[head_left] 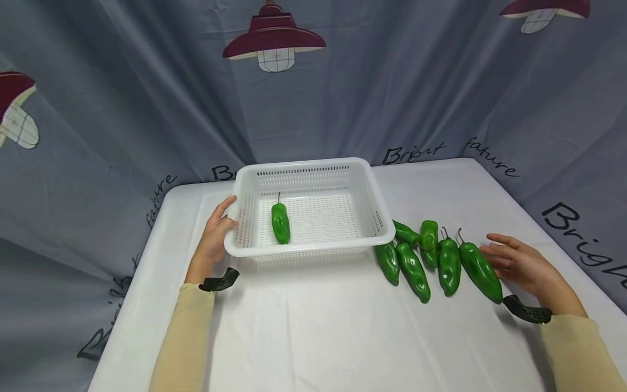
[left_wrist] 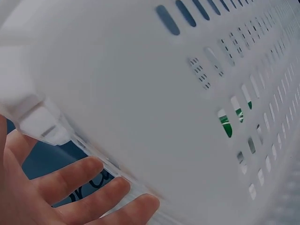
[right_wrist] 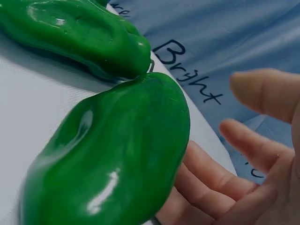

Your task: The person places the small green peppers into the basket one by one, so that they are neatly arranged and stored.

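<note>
A white perforated plastic basket (head_left: 308, 249) stands toward the back of the table. One green pepper (head_left: 281, 223) lies inside it, stem to the back. My left hand (head_left: 214, 237) holds the basket's left rim, thumb and index finger at the edge. The left wrist view shows the other fingertips along the basket's outer side (left_wrist: 126, 117). At the right, my right hand (head_left: 524, 267) is beside the rightmost green pepper (head_left: 480, 272), fingers loosely bent and apart. Seen from the right wrist, some fingers pass behind that pepper (right_wrist: 112, 154), holding nothing.
Several more green peppers (head_left: 449, 267) lie in a loose row right of the basket, some partly under its front right corner in view. A white cloth covers the table (head_left: 343, 326). Grey curtains (head_left: 416, 81) with printed lamps and lettering hang behind and at both sides.
</note>
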Motion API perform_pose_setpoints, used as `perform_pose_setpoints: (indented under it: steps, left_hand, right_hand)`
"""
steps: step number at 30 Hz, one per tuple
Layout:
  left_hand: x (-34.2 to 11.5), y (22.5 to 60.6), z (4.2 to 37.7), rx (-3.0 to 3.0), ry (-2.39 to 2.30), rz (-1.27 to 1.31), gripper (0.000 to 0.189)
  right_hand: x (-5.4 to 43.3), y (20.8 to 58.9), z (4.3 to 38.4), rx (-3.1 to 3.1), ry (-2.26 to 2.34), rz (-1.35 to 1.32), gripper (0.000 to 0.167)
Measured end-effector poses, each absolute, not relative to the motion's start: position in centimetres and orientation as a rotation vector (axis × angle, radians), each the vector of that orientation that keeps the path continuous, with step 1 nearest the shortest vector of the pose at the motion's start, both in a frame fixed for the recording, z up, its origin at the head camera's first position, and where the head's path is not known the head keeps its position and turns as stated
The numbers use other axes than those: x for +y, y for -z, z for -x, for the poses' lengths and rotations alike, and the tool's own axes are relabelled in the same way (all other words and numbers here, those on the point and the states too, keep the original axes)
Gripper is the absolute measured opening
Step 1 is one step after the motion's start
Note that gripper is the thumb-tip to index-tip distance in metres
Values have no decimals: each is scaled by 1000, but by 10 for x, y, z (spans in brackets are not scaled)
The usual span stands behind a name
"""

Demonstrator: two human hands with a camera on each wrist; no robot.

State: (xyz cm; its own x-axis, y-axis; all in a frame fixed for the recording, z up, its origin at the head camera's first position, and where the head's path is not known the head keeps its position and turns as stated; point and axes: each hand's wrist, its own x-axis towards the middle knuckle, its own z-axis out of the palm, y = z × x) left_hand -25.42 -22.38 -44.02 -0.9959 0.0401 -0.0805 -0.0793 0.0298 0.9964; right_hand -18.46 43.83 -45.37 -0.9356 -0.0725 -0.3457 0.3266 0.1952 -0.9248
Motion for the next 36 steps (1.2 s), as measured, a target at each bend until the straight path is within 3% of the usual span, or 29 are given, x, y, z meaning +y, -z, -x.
perform_pose_setpoints:
  steps: [7, 15, 36]
  left_hand:
    - [-223, 440, 254, 2141, -2166, 64, 77]
    - [-223, 440, 256, 2110, -2185, 74, 78]
    - [-222, 439, 252, 2117, -2189, 60, 77]
  right_hand:
    - [433, 454, 180, 2473, 1432, -92, 33]
    - [425, 449, 181, 2555, 1188, -67, 74]
    - [404, 441, 186, 2620, 1061, 12, 74]
